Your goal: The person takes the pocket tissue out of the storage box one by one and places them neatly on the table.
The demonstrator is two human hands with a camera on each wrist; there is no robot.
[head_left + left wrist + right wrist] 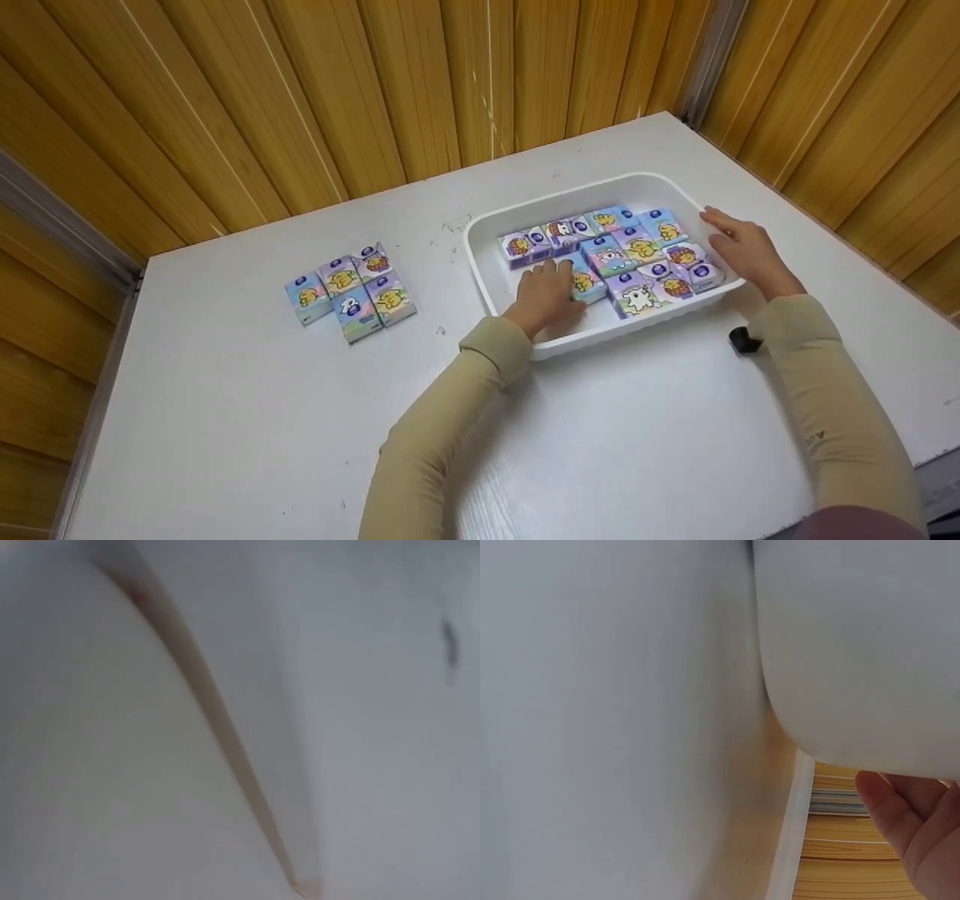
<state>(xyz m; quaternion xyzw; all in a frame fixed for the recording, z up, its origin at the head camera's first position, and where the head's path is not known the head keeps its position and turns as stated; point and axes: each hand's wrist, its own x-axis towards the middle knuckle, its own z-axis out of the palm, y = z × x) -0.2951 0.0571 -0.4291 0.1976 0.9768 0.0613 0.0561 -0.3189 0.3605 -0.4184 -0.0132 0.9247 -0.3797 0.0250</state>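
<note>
A white plastic tray (577,196) holds several small cartoon-printed packs (639,250) in blue, purple and white. Reaching over its near left side, my left hand (544,294) holds a blue pack (587,280) inside the tray, fingers on the far side and thumb on the near side. My right hand (750,247) touches the tray's right rim with fairly straight fingers. In the right wrist view, those fingers (892,814) lie against the tray's edge (855,754). Only a blurred pale tray wall (135,765) and tabletop fill the left wrist view; the left hand's fingers are hidden there.
Left of the tray, several similar packs (349,292) lie side by side on the white table (247,420). A small black object (744,341) sits beside the right sleeve. Wood-look panels (420,82) stand behind the table and at both sides.
</note>
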